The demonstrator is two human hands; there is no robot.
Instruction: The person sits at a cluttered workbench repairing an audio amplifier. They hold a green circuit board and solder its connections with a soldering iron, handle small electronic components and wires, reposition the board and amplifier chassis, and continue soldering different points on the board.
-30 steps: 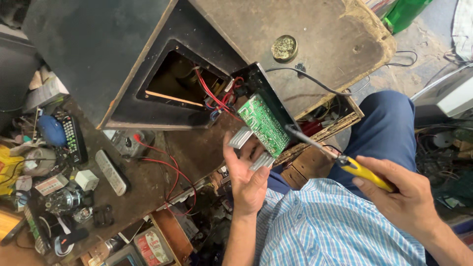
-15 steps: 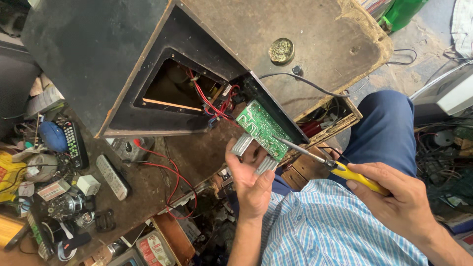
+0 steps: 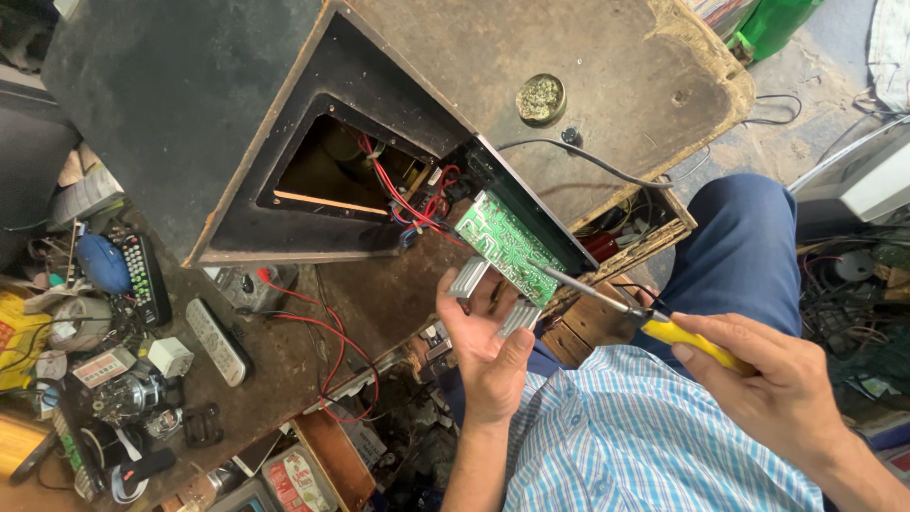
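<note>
Cluttered with repair odds and ends, the worn brown tabletop (image 3: 379, 313) carried a big dark speaker cabinet (image 3: 190, 104) lying on its side, its rear panel recess open and red wires (image 3: 403, 204) trailing out of the hole. From that opening hung a green circuit board (image 3: 507, 248) fitted with ribbed aluminium heatsinks (image 3: 469, 278), tilted up toward the person's chest. The left hand (image 3: 488, 356) was cupped under the board, fingers curled around the heatsinks and thumb pressed against the lower one, holding the board steady. The right hand (image 3: 773, 384) was closed around the yellow handle of a soldering iron (image 3: 645, 318), whose metal shaft reached leftward so that its tip touched the lower edge of the green board. A black cable (image 3: 607, 171) ran across the cabinet's pale top face, near a round tin of flux (image 3: 541, 99). On the left of the tabletop lay a white remote control (image 3: 218, 341), a black remote control (image 3: 150, 277) beside a blue rounded object (image 3: 102, 264), and loose red wire (image 3: 322, 327) looping toward the edge. A blue trouser leg (image 3: 744, 251) and a blue striped shirt (image 3: 626, 446) filled the lower right.
</note>
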